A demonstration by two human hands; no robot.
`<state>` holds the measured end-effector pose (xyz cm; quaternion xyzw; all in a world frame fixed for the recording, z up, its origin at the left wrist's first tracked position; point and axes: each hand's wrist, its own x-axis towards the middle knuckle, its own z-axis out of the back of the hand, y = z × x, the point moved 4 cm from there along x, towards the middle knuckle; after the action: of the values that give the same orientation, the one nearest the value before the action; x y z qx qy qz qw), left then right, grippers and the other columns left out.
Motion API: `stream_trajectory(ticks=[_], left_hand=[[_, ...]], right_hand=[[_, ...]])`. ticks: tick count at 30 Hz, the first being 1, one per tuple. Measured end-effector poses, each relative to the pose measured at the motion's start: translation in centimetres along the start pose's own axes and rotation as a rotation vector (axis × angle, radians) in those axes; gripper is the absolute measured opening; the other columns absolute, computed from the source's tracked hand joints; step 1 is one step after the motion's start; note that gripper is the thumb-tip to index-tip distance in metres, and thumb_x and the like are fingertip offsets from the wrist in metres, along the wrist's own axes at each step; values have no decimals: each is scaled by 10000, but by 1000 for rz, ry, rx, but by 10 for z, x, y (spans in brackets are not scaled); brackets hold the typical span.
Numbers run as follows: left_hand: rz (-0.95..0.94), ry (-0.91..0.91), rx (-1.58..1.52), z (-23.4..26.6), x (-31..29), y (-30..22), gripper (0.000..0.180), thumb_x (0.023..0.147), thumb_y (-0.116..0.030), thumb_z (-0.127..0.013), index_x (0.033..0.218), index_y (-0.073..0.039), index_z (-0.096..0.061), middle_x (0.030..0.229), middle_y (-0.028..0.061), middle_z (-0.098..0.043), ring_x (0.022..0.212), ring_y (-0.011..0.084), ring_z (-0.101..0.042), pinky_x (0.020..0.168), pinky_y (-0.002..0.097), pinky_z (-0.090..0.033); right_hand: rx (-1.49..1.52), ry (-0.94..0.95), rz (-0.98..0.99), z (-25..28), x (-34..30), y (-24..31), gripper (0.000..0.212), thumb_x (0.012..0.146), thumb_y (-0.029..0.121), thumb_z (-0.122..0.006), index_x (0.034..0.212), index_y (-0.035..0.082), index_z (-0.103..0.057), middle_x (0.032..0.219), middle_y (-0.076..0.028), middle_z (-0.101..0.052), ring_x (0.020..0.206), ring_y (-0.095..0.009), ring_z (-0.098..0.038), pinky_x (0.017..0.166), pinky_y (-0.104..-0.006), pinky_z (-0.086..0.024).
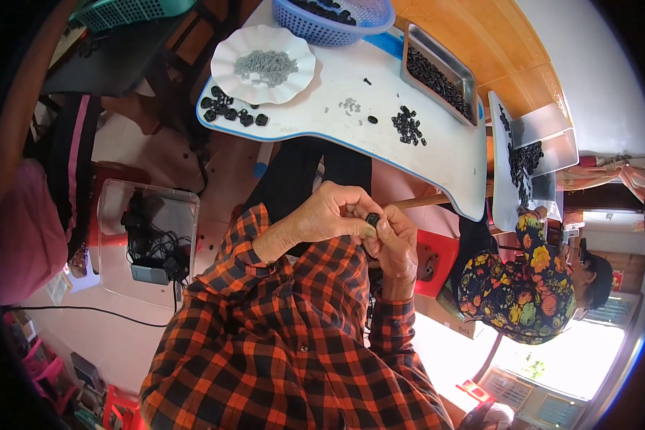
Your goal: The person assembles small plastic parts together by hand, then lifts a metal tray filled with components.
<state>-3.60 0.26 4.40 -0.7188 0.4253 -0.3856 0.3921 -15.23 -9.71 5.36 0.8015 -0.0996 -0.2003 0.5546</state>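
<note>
A small round black part (373,218) is pinched between my two hands, above my lap. The thumb and fingers of my left hand (330,215) close on one side of it. My right hand (396,244) grips its other side with thumb and curled fingers. On the white table (315,118) ahead lie a pile of round black parts (229,109) at the left and a heap of smaller black pieces (408,127) at the right. Between them are a few grey bits (350,106) and one black oval piece (373,120). A scalloped white plate (224,68) holds many small grey pieces (265,66).
A blue basket (322,30) and a metal tray (473,93), both with black parts, stand at the table's far side. At the right, a person in a flowered top (519,294) works at another table. A clear bin (111,236) with black cables is at the left.
</note>
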Motion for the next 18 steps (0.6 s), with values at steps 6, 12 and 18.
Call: stream_trajectory(ticks=[6,12,18], left_hand=[[-34,11,129,1,0,12,246,809,-37,-700,1041,12,-633,796,43,-653,706,73,-632,605,209,-530],[9,-57,-1,3,3,18,250,842,-13,-655,1078,56,-613,855,91,-663,707,109,-647,637,216,-550],[105,-116,-17,9,6,27,245,899,-78,-604,1124,16,-596,826,19,-624,684,46,-592,584,184,-526]], right_hand=[[-26,-77,3,5,-1,-5,166,910,156,-597,817,26,-550,657,-32,-576,490,-71,-480,455,-177,-366],[-91,-177,17,7,4,-5,138,918,133,-569,843,17,-569,666,-25,-583,500,-46,-461,453,-168,-352],[-131,-195,28,6,12,-13,137,926,142,-558,871,17,-570,694,-18,-583,525,-41,-462,460,-170,-346]])
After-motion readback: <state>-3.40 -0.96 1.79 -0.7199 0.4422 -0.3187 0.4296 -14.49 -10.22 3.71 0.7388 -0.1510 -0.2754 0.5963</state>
